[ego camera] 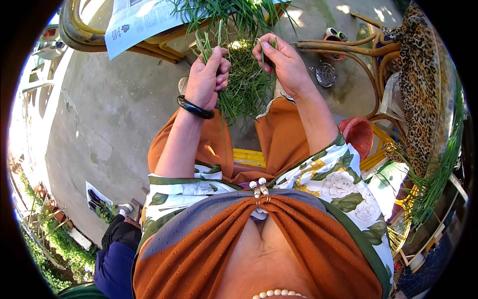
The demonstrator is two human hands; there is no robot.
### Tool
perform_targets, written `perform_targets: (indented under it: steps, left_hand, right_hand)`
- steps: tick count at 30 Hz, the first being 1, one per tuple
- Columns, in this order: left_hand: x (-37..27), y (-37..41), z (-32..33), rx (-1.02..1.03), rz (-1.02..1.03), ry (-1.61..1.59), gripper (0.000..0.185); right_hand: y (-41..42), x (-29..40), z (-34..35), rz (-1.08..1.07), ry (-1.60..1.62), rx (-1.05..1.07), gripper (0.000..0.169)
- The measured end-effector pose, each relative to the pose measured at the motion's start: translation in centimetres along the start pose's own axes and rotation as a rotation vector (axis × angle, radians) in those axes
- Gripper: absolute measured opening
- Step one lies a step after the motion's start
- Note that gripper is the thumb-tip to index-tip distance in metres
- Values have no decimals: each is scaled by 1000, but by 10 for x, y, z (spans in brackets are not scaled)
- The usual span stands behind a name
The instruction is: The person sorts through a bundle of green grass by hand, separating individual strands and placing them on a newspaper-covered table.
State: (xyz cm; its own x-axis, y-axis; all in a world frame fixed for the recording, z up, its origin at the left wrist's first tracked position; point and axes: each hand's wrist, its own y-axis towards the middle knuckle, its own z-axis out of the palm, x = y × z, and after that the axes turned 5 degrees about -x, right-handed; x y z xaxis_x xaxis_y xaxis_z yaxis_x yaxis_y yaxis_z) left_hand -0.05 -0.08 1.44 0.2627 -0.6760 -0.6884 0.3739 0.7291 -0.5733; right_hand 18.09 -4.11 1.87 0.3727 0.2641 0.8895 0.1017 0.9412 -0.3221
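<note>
My left hand (207,76), with a dark bangle on its wrist, is closed around a bundle of long green leafy stalks (203,46); their cut-looking ends stick up and the leaves hang down. Opposite it, my right hand (278,59) pinches a few green blades (262,56) between thumb and fingers. Below and between both hands a loose heap of green trimmings (246,80) lies on the ground between my feet. More long green leaves (239,11) rest on newspaper (149,22) at the top, just beyond my hands.
Bamboo or rattan furniture (160,46) stands at the top left. On the right is a curved-frame chair (358,48) with a leopard-print cloth (418,82). A glass ashtray (326,74) is on the concrete floor (93,104). Another person (115,261) sits at the lower left.
</note>
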Motion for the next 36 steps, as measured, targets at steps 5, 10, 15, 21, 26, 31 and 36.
perform_targets:
  steps: [5, 10, 15, 21, 26, 31, 36]
  left_hand:
    - [1, 0, -2, 72, -55, 57, 29]
    - [1, 0, -4, 61, -47, 82, 27]
    - [0, -1, -3, -31, 30, 63, 25]
    - [-3, -2, -3, 24, 93, 86, 25]
    - [-3, 2, -5, 26, 111, 131, 25]
    - [-10, 6, -8, -77, 168, 132, 24]
    - [-18, 10, -24, -128, 238, 37, 24]
  right_hand:
    - [2, -5, -1, -17, 1, -48, 17]
    - [6, 0, -4, -16, 163, -34, 21]
    - [6, 10, -8, 36, 606, 30, 25]
    - [9, 8, -11, 64, 711, 35, 24]
    - [10, 10, -9, 38, 673, 30, 23]
    - [11, 13, -22, -34, 577, 61, 20]
    - [11, 24, -24, -26, 644, -113, 16]
